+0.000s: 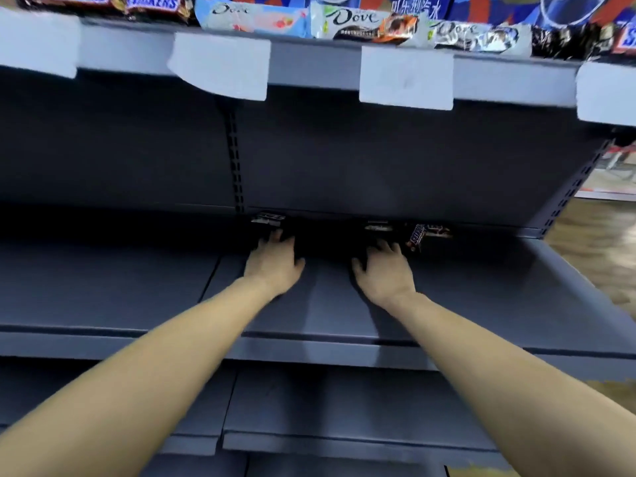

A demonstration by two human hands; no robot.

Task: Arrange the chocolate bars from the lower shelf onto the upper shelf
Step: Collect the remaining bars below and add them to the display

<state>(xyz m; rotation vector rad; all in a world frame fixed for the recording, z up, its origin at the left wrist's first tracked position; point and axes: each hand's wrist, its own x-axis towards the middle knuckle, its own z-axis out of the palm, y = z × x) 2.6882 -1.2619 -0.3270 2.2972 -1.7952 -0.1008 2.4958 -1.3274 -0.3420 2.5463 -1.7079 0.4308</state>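
- The chocolate bars still to be moved lie at the very back of the lower shelf (481, 287), in deep shadow against the back panel: one dark-wrapped bar (267, 219) just beyond our left hand (275, 261), a second bar (378, 226) just beyond our right hand (383, 270), and a Snickers bar (425, 235) lying askew to the right of it.
- We judge each bar light and fairly stiff along its length, with a glossy film wrapper that will slide easily on the painted metal; the crimped ends are flimsy, so we would take hold across the middle of the long sides.
- The chocolate inside could snap if bent, so a flat lift suits it better than a pull by one end.
- Both our hands reach in palm down with fingers extended toward the bars. The left fingertips look to be touching or nearly touching the near edge of the dark-wrapped bar; in the shadow we cannot tell whether either hand grips anything yet.
- The lower shelf is smooth grey sheet metal in flat panels with a folded front lip.
- The upper shelf (309, 60) carries a row of bars along its front: Snickers at the left end, pale Dove wrappers (351, 22) in the middle, crinkled and shiny.
- Blank label holders (406, 77) hang from its front edge.
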